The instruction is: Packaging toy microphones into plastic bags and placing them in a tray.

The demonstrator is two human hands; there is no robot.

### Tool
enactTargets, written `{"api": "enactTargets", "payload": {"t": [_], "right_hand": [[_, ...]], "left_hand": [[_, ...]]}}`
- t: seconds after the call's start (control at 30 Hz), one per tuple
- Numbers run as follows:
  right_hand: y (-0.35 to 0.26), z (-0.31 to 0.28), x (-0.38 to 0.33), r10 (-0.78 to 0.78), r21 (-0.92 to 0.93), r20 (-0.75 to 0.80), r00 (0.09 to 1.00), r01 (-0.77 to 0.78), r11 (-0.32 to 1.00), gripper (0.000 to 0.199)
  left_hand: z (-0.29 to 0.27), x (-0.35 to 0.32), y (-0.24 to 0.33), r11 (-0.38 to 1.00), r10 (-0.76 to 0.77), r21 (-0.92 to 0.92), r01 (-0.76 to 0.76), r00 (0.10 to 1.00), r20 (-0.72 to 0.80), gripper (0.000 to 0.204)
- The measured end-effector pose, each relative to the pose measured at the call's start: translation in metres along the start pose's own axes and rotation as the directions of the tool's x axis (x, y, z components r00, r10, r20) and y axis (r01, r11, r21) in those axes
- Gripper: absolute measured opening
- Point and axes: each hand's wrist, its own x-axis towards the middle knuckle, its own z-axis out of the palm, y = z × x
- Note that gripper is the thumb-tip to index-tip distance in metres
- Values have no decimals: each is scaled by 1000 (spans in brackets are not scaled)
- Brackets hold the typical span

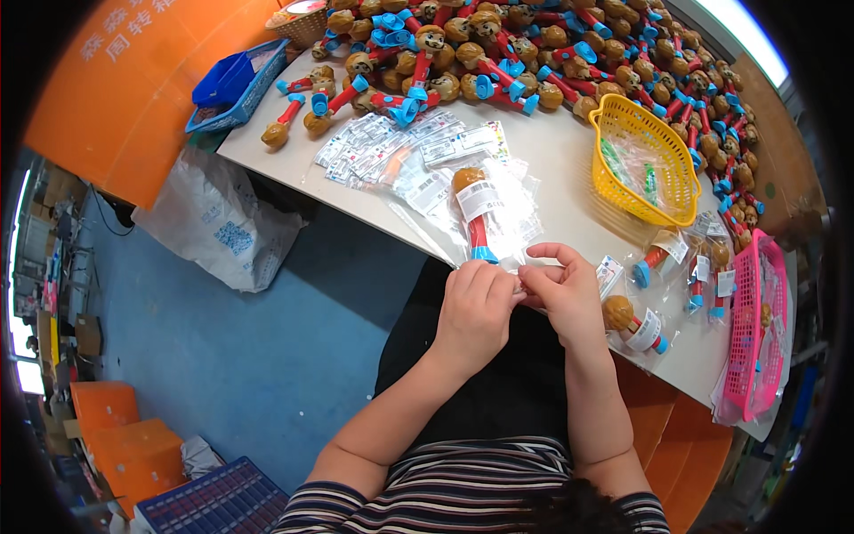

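Observation:
A clear plastic bag [516,218] lies on the near edge of the table, with a brown-headed toy [478,233] on a red stem with a blue base inside it. A white label band crosses the toy. My left hand [476,307] and my right hand [569,294] pinch the near end of the bag, fingertips almost meeting below the blue base. What exactly lies between the fingertips is partly hidden. Beside the bag spread flat clear bags [427,189] and printed slips [365,147]. Right of my right hand rests a bagged toy [633,322] with a white label.
A large heap of similar toys [498,53] covers the far table. At right stand a yellow basket [605,191] and a pink basket [740,356], with more bagged toys [703,271] between. A blue basket [245,111] sits far left; a white sack [227,231] hangs below.

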Motion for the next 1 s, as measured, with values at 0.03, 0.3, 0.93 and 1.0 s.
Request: {"api": "enactTargets", "payload": {"t": [0.03,0.3,0.93,1.0], "right_hand": [[1,1,0,-7,23,-1,1000,7,1000,25],[13,10,5,-109,10,-30,994,109,994,15],[29,6,12,-257,-178,-89,962,239,955,9],[33,6,11,-342,-170,-138,930,318,933,8]], "left_hand": [[-2,1,-1,998,-5,-62,5,1000,13,16],[-26,-6,-13,936,-166,-309,166,986,27,15],[-15,154,13,611,-225,-743,274,960,170,20],[42,193,35,692,-25,-692,205,965,261,20]]}}
